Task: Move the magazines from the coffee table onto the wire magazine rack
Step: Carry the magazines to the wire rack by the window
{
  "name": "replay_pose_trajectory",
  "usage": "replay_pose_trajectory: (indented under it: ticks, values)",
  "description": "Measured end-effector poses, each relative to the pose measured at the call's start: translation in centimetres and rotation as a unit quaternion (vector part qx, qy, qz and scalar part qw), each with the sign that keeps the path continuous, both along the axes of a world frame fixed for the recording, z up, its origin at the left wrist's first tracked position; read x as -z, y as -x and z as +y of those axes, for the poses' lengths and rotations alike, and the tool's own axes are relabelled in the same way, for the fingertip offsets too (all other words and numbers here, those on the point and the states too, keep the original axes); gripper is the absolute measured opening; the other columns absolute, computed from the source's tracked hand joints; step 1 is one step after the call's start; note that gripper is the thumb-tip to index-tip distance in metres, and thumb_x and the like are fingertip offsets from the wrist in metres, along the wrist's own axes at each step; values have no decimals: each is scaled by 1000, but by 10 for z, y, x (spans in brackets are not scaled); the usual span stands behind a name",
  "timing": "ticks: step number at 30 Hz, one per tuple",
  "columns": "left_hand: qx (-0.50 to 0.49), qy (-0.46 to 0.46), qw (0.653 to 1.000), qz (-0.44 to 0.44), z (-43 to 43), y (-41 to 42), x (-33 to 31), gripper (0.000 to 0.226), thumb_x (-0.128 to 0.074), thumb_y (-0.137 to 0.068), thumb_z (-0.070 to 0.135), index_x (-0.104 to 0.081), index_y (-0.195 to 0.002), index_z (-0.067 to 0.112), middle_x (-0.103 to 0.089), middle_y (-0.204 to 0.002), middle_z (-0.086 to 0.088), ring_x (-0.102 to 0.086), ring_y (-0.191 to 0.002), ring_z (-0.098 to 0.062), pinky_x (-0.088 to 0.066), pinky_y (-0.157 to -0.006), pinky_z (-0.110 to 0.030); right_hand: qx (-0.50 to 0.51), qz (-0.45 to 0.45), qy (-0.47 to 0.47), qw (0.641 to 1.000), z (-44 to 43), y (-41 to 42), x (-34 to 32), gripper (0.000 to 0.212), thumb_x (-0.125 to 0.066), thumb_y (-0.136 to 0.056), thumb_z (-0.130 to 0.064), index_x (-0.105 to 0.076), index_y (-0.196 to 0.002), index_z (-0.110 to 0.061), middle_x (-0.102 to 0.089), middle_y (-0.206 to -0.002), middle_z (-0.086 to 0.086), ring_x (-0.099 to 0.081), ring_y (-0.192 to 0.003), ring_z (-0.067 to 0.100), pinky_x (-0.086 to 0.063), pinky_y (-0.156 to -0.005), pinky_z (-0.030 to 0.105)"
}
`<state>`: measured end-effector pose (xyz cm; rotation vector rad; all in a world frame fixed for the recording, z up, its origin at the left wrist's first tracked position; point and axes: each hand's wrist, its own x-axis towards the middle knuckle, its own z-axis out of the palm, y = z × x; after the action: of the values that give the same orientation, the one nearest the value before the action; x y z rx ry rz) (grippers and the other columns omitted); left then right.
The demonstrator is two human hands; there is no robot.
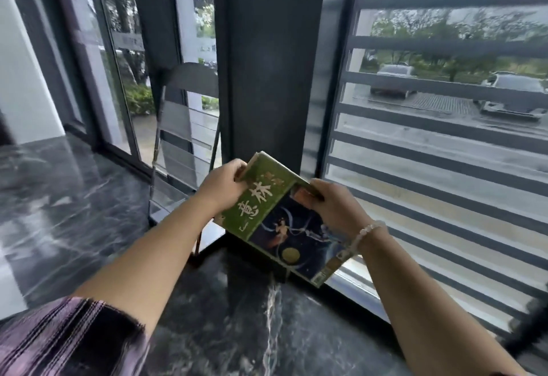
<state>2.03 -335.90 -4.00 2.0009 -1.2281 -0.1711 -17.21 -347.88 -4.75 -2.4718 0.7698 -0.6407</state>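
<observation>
I hold a magazine (278,221) with a green title band and a dark blue picture in both hands, tilted, above the dark marble floor. My left hand (222,188) grips its upper left edge. My right hand (335,206), with a bead bracelet at the wrist, grips its upper right edge. The wire magazine rack (184,126) stands upright to the left, against the glass by the dark pillar. Its slanted tiers look bare. The coffee table is out of view.
A wide dark pillar (267,64) rises straight ahead. Glass panels with horizontal bars (444,126) fill the right side; parked cars show outside. Glossy dark marble floor (74,197) spreads to the left and below my arms.
</observation>
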Motion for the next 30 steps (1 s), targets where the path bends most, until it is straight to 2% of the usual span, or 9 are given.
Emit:
replay_pose_trajectory:
  ticks: [3,6,8,11,13,17,21,27,30]
  values:
    - [-24,13,999,-30,-29,-43,0,11,-55,-88,30,-57,-95,21,-66,-90,-2,-61,-84,-24,-44,-70,-33,-42,20,-13,999,-44,-56,6,27,-58,-88,-40,-60,-82,-13,-68,-78,9,-64,-73,26,-50,-66,38]
    - [-33,16,996,-76,-62,-86,-5,11,-51,-90,23,-57,-98,18,-61,-85,0,-59,-79,-22,-37,-62,-28,-85,63,-21,994,-89,-117,5,19,-63,-84,-31,-62,-79,-13,-70,-80,9,-64,-74,27,-52,-71,41]
    - [-41,10,994,-103,-81,-115,-8,12,-51,-91,23,-57,-100,19,-61,-84,1,-60,-78,-21,-41,-62,-29,-115,101,-34,988,-115,-160,2,14,-64,-82,-23,-59,-70,-18,-66,-74,4,-58,-67,22,-52,-72,42]
    - [-63,-12,990,-127,-100,-161,-7,10,-51,-91,27,-57,-98,23,-62,-87,5,-61,-81,-18,-48,-67,-32,-150,132,-43,979,-142,-224,-2,12,-62,-79,-16,-59,-67,-14,-65,-70,3,-55,-64,16,-54,-73,41]
    - [-75,-30,986,-143,-105,-185,-5,12,-50,-91,27,-57,-100,23,-63,-89,4,-61,-81,-17,-52,-71,-36,-159,121,-47,979,-147,-259,-6,2,-63,-75,-12,-64,-75,-11,-71,-77,5,-64,-69,19,-56,-72,39]
    - [-95,-66,979,-165,-111,-248,7,12,-53,-90,22,-59,-100,23,-57,-86,9,-59,-82,-14,-50,-73,-31,-211,65,-51,974,-146,-341,-11,22,-67,-79,-15,-66,-101,-18,-72,-95,2,-68,-84,18,-58,-75,33]
    - [-126,-88,973,-172,-112,-322,25,13,-54,-89,22,-60,-101,24,-59,-89,5,-59,-87,-18,-50,-76,-35,-248,34,-13,968,-139,-430,-6,37,-60,-81,-8,-57,-116,-22,-69,-104,3,-67,-88,19,-59,-76,36]
    - [-120,-110,970,-180,-113,-468,39,15,-54,-89,26,-60,-102,30,-66,-98,6,-60,-87,-12,-49,-76,-29,-230,111,111,960,-130,-583,12,25,-57,-85,-12,-61,-107,-23,-68,-99,2,-63,-86,20,-57,-79,37]
    - [-96,-126,968,-193,-117,-541,36,13,-52,-89,32,-60,-99,30,-66,-98,7,-60,-87,-12,-43,-70,-27,-201,131,119,964,-130,-652,14,11,-56,-87,-15,-61,-95,-21,-65,-89,-1,-63,-82,20,-56,-77,36]
